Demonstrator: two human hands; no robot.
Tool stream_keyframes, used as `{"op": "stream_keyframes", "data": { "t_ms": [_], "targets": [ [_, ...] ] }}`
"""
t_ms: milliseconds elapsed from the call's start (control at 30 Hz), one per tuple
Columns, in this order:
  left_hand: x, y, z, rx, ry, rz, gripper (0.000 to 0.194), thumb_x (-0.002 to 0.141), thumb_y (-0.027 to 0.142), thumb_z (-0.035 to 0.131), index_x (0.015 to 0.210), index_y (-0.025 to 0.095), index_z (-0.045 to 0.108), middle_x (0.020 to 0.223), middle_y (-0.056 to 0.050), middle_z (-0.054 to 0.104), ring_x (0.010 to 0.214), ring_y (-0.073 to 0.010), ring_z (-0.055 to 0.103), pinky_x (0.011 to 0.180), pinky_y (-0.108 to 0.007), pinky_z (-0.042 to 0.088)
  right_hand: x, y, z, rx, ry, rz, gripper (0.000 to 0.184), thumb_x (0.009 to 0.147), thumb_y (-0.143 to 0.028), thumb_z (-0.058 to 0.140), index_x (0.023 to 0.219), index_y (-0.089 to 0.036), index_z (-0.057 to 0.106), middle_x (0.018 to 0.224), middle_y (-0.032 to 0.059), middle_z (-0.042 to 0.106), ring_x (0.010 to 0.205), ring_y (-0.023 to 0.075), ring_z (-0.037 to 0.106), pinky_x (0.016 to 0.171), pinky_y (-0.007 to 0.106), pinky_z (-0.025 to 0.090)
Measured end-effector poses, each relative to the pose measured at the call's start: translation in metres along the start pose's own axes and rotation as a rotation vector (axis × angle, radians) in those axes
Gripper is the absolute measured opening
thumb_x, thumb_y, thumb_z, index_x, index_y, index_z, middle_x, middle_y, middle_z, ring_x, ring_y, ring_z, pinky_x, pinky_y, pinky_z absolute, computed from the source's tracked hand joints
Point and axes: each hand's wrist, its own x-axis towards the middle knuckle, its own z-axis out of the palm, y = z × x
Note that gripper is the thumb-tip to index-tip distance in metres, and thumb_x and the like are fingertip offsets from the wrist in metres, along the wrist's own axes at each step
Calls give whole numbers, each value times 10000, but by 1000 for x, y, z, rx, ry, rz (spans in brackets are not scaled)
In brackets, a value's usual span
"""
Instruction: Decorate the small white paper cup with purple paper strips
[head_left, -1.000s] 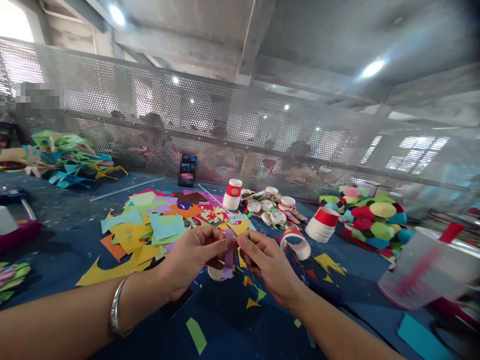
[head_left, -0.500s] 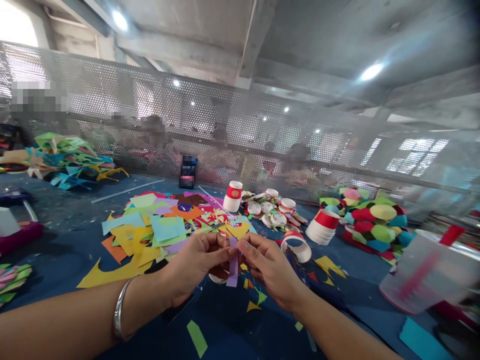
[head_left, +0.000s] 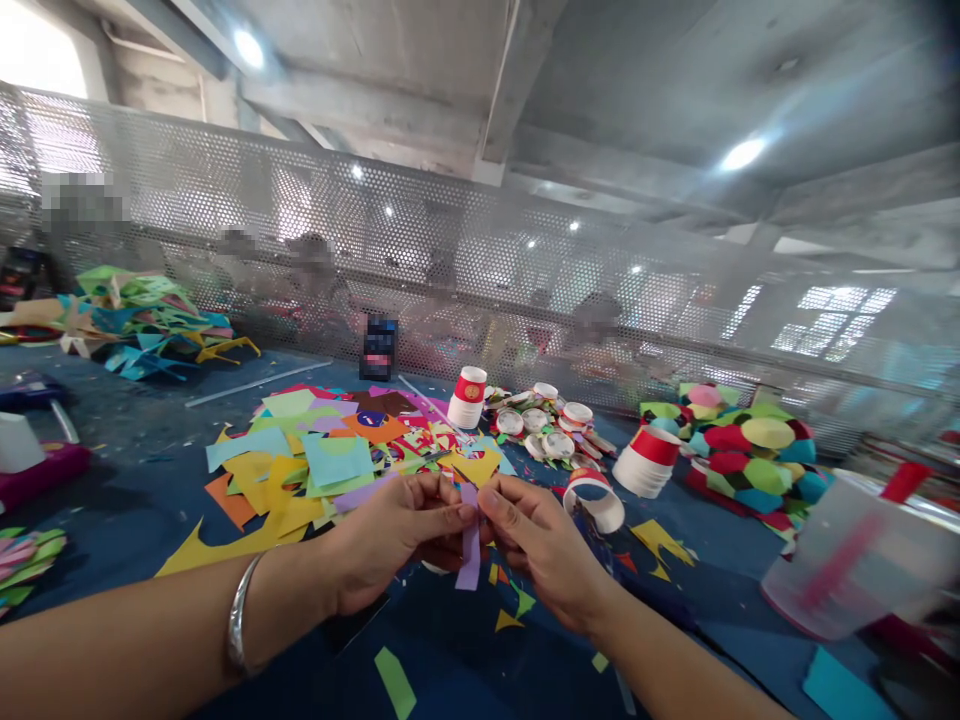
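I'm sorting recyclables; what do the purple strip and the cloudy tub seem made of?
Purple strip: probably matte paper, thin and without shine.
Cloudy tub: likely smooth, translucent plastic; a pink shape shows blurrily through its wall.

strip (head_left: 470, 562): partly hidden by left hand (head_left: 405, 530) | right hand (head_left: 536, 535): grip unclear | phone (head_left: 379, 348): pixelated | bucket (head_left: 847, 560): blurred | blue sheet (head_left: 844, 685): cut off below | figures (head_left: 310, 262): blurred behind mesh (head_left: 450, 225)
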Motion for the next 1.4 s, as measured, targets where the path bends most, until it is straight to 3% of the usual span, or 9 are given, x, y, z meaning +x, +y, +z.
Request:
{"op": "stream_keyframes", "data": {
  "t_ms": [267,800,1233,1400],
  "targets": [
    [-1,4,-2,9,-38,73,402,749,429,838,823,191,522,699,0,692,689,-145,682,629,-242,455,-2,-3,-5,25,-46,9,401,922,-521,676,756,-197,509,582,-107,273,470,52,145,420,236,93],
    [-7,11,-16,112,-125,43,338,761,369,821,813,174,550,760,-49,760,692,-149,688,694,-282,486,-3,-5,-7,-31,-48,47,418,893,-544,700,757,-188,527,577,-98,293,477,48,157,432,252,88],
    [-7,29,-37,388,-107,37,342,799,446,780,799,175,571,670,2,691,635,-126,635,625,-254,410,-3,-5,-9,-29,-41,44,419,883,-547,710,748,-186,545,554,-102,281,472,47,168,435,255,90],
    [-7,35,-38,377,-17,92,340,804,462,766,793,178,581,681,32,640,627,-98,587,650,-241,422,-2,-4,-11,-40,-26,51,416,886,-547,701,742,-187,550,556,-99,273,477,53,166,441,261,86]
  ]
}}
